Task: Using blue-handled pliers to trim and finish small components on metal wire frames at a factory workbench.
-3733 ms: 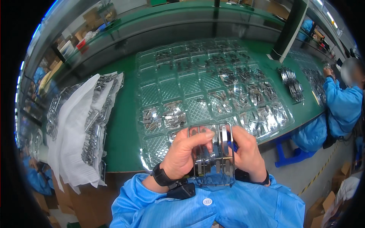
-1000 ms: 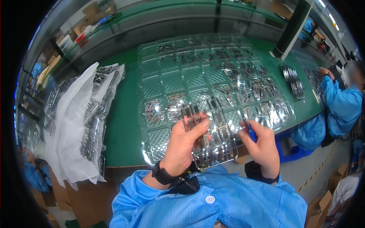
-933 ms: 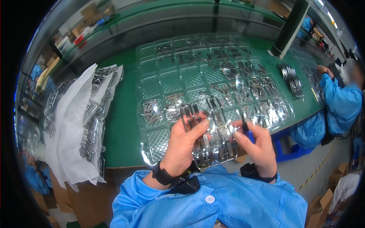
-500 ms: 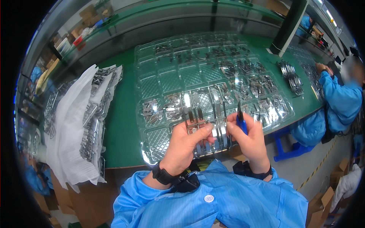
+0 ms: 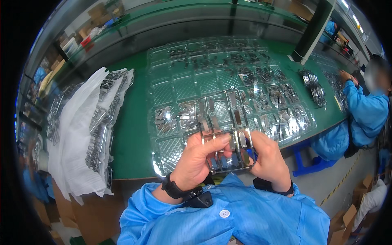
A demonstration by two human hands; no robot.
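Observation:
Between my hands, over the front of a clear compartmented plastic tray (image 5: 161, 87), is a thin metal wire rack (image 5: 226, 92) carrying several small flat metal plates (image 5: 237, 117). My left hand (image 5: 195, 159) is closed on the rack's left side, its thumb lying across the bars. At the rack's lower right, my right hand (image 5: 269, 159) is curled round blue-handled pliers (image 5: 250, 152). Only a bit of blue handle shows behind the bars; the jaws are hidden. Loose metal plates (image 5: 188, 115) fill many of the tray's compartments.
On the green table (image 5: 126, 151) at left, metal racks lie stacked under white foam sheets (image 5: 75, 134). A bundle of metal parts (image 5: 313, 87) sits right of the tray. Farther right, a person in blue (image 5: 367, 106) works beside a blue stool (image 5: 314, 164). A dark post (image 5: 312, 34) rises behind.
The pliers, upright in front of my right hand before, are now mostly hidden behind the rack. My right hand has turned and lowered slightly. The rack has shifted slightly, with my left hand still holding it.

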